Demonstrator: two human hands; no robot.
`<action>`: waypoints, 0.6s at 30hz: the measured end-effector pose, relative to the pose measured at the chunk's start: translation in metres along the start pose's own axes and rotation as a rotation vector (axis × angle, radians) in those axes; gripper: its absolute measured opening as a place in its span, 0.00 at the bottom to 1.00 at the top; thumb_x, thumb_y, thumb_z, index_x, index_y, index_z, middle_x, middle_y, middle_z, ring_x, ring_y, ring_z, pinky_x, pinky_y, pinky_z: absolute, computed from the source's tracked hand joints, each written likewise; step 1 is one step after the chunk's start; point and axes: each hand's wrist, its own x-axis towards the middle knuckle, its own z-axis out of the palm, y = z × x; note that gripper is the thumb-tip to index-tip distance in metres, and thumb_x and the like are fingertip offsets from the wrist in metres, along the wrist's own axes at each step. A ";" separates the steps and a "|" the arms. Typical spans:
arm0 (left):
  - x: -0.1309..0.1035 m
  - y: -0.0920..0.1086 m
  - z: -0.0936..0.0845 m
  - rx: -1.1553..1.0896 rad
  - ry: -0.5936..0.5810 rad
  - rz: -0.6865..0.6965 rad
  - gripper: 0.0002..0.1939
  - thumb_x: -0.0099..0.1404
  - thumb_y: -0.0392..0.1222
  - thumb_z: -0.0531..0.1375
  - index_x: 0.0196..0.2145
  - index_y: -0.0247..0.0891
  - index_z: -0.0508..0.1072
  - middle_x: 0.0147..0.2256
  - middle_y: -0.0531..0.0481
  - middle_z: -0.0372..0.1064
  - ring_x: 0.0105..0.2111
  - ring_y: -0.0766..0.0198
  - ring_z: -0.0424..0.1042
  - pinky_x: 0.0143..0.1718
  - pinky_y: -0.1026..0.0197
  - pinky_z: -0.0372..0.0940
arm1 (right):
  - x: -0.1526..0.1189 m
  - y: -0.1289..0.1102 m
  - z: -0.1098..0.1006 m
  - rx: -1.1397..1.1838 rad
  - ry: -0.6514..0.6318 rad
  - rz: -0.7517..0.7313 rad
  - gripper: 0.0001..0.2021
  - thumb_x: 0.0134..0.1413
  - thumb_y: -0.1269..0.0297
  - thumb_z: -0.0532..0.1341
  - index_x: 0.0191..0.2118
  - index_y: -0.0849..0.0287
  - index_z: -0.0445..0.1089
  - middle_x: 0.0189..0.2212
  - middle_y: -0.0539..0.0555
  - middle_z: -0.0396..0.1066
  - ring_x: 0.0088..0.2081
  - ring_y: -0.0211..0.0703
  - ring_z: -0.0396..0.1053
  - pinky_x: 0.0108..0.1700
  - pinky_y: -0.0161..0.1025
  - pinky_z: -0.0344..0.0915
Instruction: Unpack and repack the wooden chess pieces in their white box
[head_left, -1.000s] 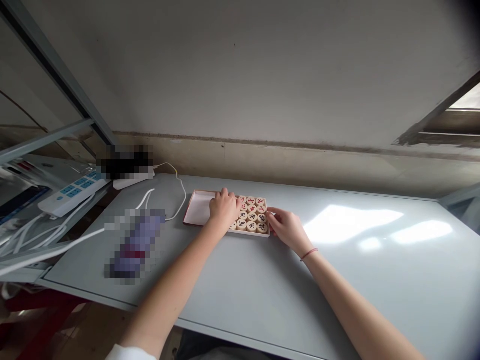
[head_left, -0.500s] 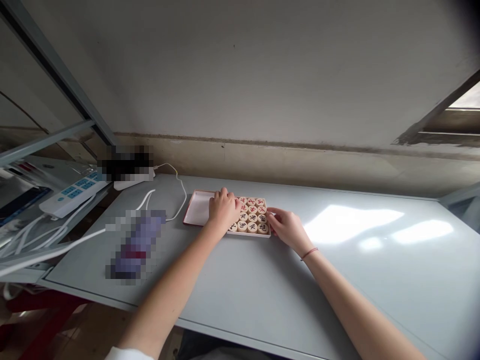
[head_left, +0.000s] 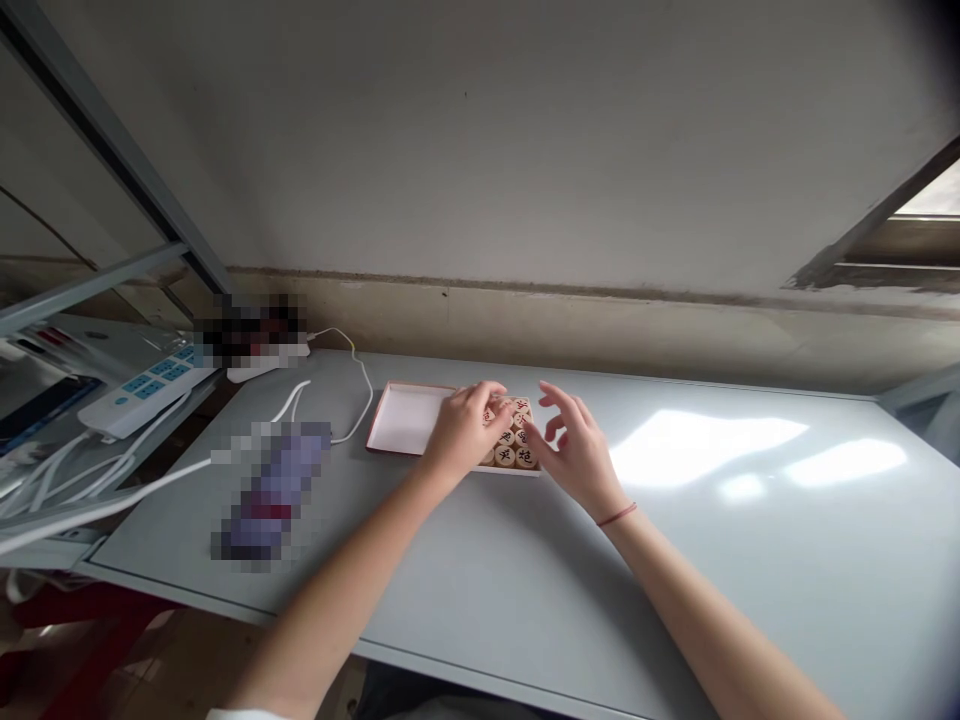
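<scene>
Round wooden Chinese chess pieces (head_left: 505, 457) with red and black characters sit in rows in a shallow white-edged box (head_left: 517, 472). To its left lies an open white tray with a reddish rim (head_left: 405, 418); my left hand hides where the two meet. My left hand (head_left: 466, 428) hovers over the left part of the pieces, thumb and fingers apart, with nothing visible in it. At the box's right edge, my right hand (head_left: 574, 445) is raised with its fingers spread and curved, holding nothing. Its thumb overlaps the pieces near that edge; contact is unclear.
A blurred purple item (head_left: 281, 490) lies on the grey table (head_left: 480, 580) to the left, near white cables. Beyond it are a power strip (head_left: 154, 385) with blue sockets and a pixelated dark object (head_left: 251, 325). The wall (head_left: 525, 180) rises behind the table.
My left hand has shifted right across the pieces, uncovering more of the white tray. My right hand has lifted from the box's right edge and its fingers have spread.
</scene>
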 end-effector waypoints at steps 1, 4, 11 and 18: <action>-0.003 0.007 0.001 -0.084 -0.022 -0.024 0.08 0.65 0.43 0.58 0.41 0.39 0.69 0.36 0.50 0.74 0.38 0.64 0.72 0.42 0.64 0.65 | -0.002 -0.003 0.000 0.003 -0.008 -0.078 0.24 0.55 0.59 0.56 0.57 0.57 0.61 0.46 0.60 0.68 0.29 0.37 0.67 0.30 0.37 0.67; -0.009 0.020 0.003 -0.233 -0.104 -0.084 0.05 0.65 0.43 0.57 0.38 0.41 0.69 0.35 0.53 0.75 0.36 0.66 0.73 0.38 0.66 0.65 | -0.005 -0.012 0.001 0.006 -0.035 -0.185 0.17 0.58 0.61 0.53 0.52 0.54 0.64 0.46 0.58 0.69 0.32 0.39 0.68 0.32 0.37 0.68; 0.001 -0.014 -0.002 0.322 0.001 -0.107 0.13 0.69 0.43 0.50 0.36 0.40 0.74 0.37 0.47 0.72 0.42 0.56 0.68 0.44 0.56 0.61 | 0.009 0.022 0.000 -0.103 0.110 -0.011 0.13 0.57 0.58 0.54 0.44 0.57 0.65 0.38 0.57 0.73 0.38 0.46 0.70 0.39 0.43 0.66; 0.004 -0.032 0.006 0.579 -0.077 -0.164 0.16 0.68 0.41 0.49 0.37 0.39 0.76 0.40 0.43 0.68 0.43 0.54 0.65 0.40 0.55 0.60 | 0.013 0.062 0.004 -0.318 -0.023 0.111 0.07 0.53 0.60 0.53 0.33 0.55 0.66 0.33 0.55 0.72 0.39 0.51 0.64 0.41 0.44 0.59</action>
